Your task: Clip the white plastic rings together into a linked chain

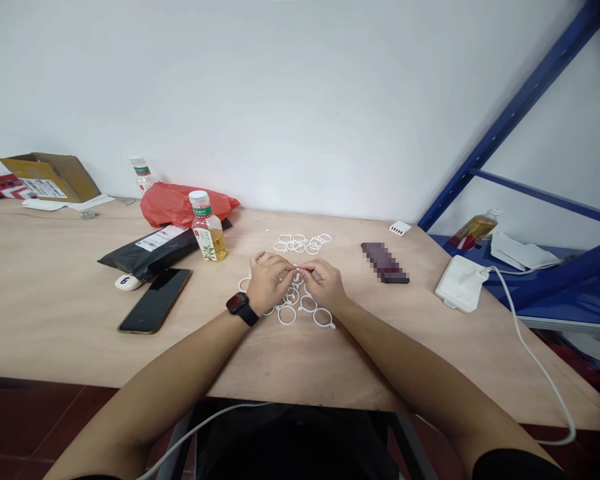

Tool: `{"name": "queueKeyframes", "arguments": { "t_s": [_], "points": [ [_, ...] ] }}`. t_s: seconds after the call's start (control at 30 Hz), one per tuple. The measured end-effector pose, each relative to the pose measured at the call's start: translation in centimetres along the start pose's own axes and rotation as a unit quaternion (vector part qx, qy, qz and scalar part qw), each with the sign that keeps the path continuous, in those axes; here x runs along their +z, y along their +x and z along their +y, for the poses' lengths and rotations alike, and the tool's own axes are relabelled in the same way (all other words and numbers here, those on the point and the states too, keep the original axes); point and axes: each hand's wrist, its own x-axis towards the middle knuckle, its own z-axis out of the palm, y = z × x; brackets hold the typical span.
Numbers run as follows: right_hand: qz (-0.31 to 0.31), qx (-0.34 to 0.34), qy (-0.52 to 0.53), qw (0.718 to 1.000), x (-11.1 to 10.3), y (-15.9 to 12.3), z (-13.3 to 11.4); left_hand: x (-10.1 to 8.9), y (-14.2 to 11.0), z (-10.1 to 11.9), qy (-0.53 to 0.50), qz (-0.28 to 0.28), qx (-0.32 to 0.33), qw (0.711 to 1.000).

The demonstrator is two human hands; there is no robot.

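Note:
My left hand (pixel 269 279), with a black watch on its wrist, pinches thumb against fingers over the middle of the table. Facing it, my right hand (pixel 326 283) is closed in a pinch too, and the fingertips of both nearly meet. Between them shows a bit of a white curtain ring (pixel 298 269), mostly hidden by the fingers. Several loose white plastic rings (pixel 287 325) with small eyelets lie under and in front of the hands, partly covered. Beyond the fingers lies a second group of white rings (pixel 299 247), overlapping one another.
Left of the hands are a drink bottle (pixel 210 233), a black parcel (pixel 153 250), a red bag (pixel 165 205) and a phone (pixel 155 301). A pixelated dark object (pixel 385 263) and a white power bank (pixel 461 283) with a cable lie right, beside blue shelving (pixel 510 107).

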Motion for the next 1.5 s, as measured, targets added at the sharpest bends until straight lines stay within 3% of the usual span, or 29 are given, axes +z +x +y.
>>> {"name": "queueKeyframes", "arguments": {
  "t_s": [0.17,0.3,0.37,0.47,0.53,0.6,0.9,1.1,1.27,1.4,1.5],
  "points": [
    [-0.017,-0.018,-0.006,1.0,-0.2,0.2,0.8,-0.3,0.2,0.1,0.007,0.014,-0.02,1.0],
    [-0.068,0.078,-0.053,0.993,-1.6,0.3,4.1,-0.5,0.2,-0.1,0.008,0.018,-0.03,0.999],
    [-0.101,0.128,-0.115,0.98,-2.3,0.5,6.1,-0.5,0.2,-0.1,0.004,0.014,-0.035,0.999],
    [-0.21,0.163,-0.22,0.939,-2.6,0.8,8.1,-0.4,0.2,-0.1,0.003,-0.004,-0.043,0.999],
    [-0.273,0.181,-0.26,0.908,-2.4,0.9,8.5,-0.3,0.2,-0.1,0.003,-0.017,-0.047,0.999],
    [-0.296,0.187,-0.274,0.896,-2.1,0.8,8.5,-0.2,0.2,-0.1,0.003,-0.025,-0.049,0.999],
    [-0.193,0.163,-0.237,0.938,-1.8,0.3,7.2,-0.1,0.1,-0.6,-0.005,-0.045,-0.05,0.998],
    [-0.079,-0.007,-0.144,0.986,-1.8,0.6,3.7,0.2,0.0,-1.0,-0.037,-0.035,-0.071,0.996],
    [-0.094,-0.109,-0.085,0.986,-1.0,0.3,1.2,0.6,-0.1,-1.4,-0.156,-0.034,-0.092,0.983],
    [-0.087,-0.122,-0.084,0.985,-0.8,0.2,0.9,0.5,-0.1,-1.1,-0.218,-0.019,-0.099,0.971],
    [-0.031,-0.107,-0.087,0.99,-0.8,0.2,0.8,0.6,-0.1,-0.7,-0.201,-0.009,-0.082,0.976]
  ]
}}
